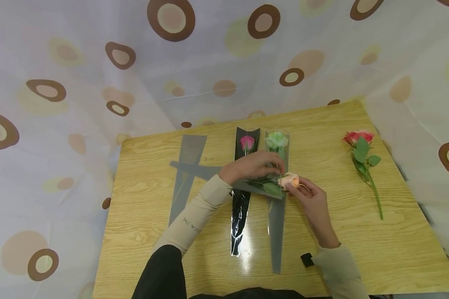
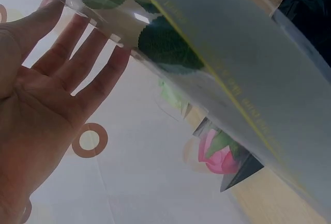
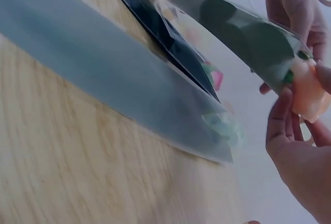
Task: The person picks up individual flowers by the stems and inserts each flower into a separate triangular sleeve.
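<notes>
Peach rose (image 1: pixel 289 180): at 3 o'clock mouth of held wrapper (image 2: pixel 243 53), whose yellow lettering is too blurred to read. Clock centred on rose, head view. Flat grey wrapper (image 1: pixel 193 146): 9 o'clock, partly covered. Left sleeve (image 1: pixel 198 214): dark lettering upside down, not readable. Left hand (image 1: pixel 256 163): fingers extended, tips touching held wrapper. Black wrapper (image 1: pixel 240 211): middle hidden; pink rose (image 1: pixel 247 143) inside, 10 o'clock. Green rose (image 1: pixel 277 140): wrapped, just before 12. Right hand (image 1: pixel 311 198): pinching peach rose. Black piece (image 1: pixel 307 260): 5–6 o'clock, unclear what. Red-pink rose (image 1: pixel 361 148): 2 o'clock, wide gap, near table (image 1: pixel 400 253) edge.
</notes>
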Tool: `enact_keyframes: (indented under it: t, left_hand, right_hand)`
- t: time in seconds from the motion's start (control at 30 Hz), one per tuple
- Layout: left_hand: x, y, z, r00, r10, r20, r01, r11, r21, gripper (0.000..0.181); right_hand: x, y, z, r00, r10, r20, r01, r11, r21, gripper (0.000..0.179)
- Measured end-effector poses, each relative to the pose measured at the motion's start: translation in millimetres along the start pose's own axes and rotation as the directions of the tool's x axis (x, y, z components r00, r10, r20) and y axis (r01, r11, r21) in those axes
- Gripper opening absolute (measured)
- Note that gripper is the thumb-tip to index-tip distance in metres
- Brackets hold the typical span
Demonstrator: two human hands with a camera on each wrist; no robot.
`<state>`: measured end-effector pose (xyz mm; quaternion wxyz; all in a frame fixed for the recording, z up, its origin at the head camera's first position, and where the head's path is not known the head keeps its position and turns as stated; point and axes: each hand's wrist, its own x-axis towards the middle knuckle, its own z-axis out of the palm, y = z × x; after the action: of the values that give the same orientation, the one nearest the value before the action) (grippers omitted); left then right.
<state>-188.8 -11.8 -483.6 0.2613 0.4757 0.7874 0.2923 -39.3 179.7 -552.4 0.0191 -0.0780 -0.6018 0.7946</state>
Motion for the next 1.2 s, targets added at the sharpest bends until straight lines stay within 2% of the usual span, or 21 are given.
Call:
enact_keyframes:
  t: [0.17, 0.33, 0.43, 0.67, 0.9, 1.2]
  left_hand:
    - [-0.3, 0.7, 0.6, 1.0, 0.014, -0.019, -0.015, 1.0, -0.023, 0.018]
    - [-0.9, 2.4, 2.0, 0.999, 0.015, -0.03, -0.016, 0.999, -0.031, 0.019]
    - [-1.1, 2.0, 3.4, 0.999, 0.014, -0.038, -0.015, 0.999, -0.033, 0.019]
    - [-2.6, 2.7, 3.6, 0.997, 0.013, -0.08, -0.019, 0.997, -0.075, 0.018]
    - [-1.9, 4.3, 5.6, 0.995, 0.005, -0.096, -0.012, 0.997, -0.075, 0.02]
    - [-1.1, 8.0, 9.0, 0.994, -0.013, -0.108, 0.006, 0.998, -0.067, 0.023]
  right_hand:
    - [0.0, 0.8, 7.7, 0.995, 0.021, -0.096, -0.024, 0.999, -0.035, 0.034]
    - [-0.8, 1.5, 9.7, 0.989, -0.009, -0.149, -0.024, 0.977, -0.212, 0.036]
    - [-1.4, 1.3, 6.7, 0.992, -0.032, -0.12, -0.003, 0.958, -0.287, 0.039]
    - [-2.8, -0.5, -4.7, 0.998, -0.054, -0.042, 0.04, 0.959, -0.28, 0.04]
    - [-1.8, 0.7, -6.0, 0.995, -0.103, -0.006, 0.092, 0.917, -0.387, 0.039]
    - [3.4, 2.8, -2.0, 0.994, -0.096, 0.061, 0.113, 0.883, -0.455, 0.04]
